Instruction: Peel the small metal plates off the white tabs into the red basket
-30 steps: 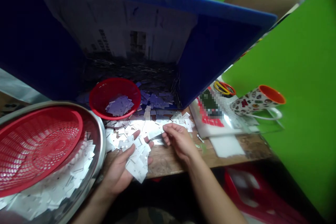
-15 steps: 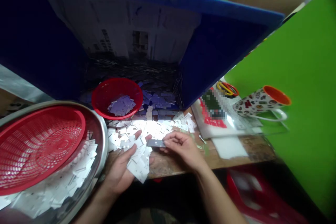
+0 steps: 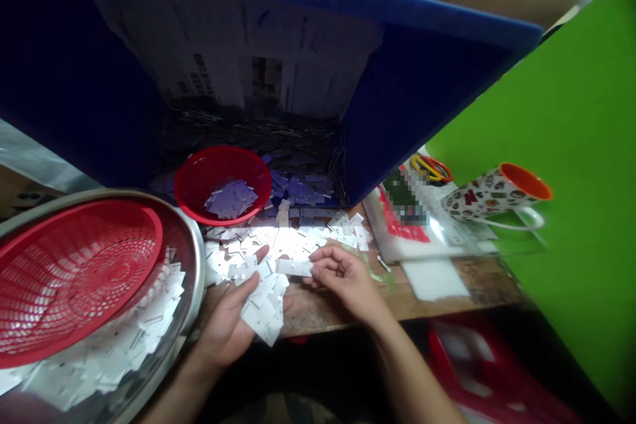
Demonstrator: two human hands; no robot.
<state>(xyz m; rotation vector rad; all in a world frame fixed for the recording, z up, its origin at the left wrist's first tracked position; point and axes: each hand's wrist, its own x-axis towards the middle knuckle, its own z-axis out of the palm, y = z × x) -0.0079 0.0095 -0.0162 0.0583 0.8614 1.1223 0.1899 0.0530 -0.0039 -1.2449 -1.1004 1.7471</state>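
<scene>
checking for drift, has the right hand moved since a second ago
Yes, slightly: judged against the red bowl, the right hand has come a little nearer the front edge of the wooden table.

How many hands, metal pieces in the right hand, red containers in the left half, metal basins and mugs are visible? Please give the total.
Hands: 2 (left hand, right hand)
Metal piece: 1
Red containers: 2 (bowl, strainer)
Metal basin: 1
Mug: 1
Total: 7

Single head-worn cam: looked forward and down over the bare left hand [image 3: 229, 326] and bare right hand [image 3: 348, 283], close range, facing into the open boxy blue plastic bin [image 3: 417, 86].
</scene>
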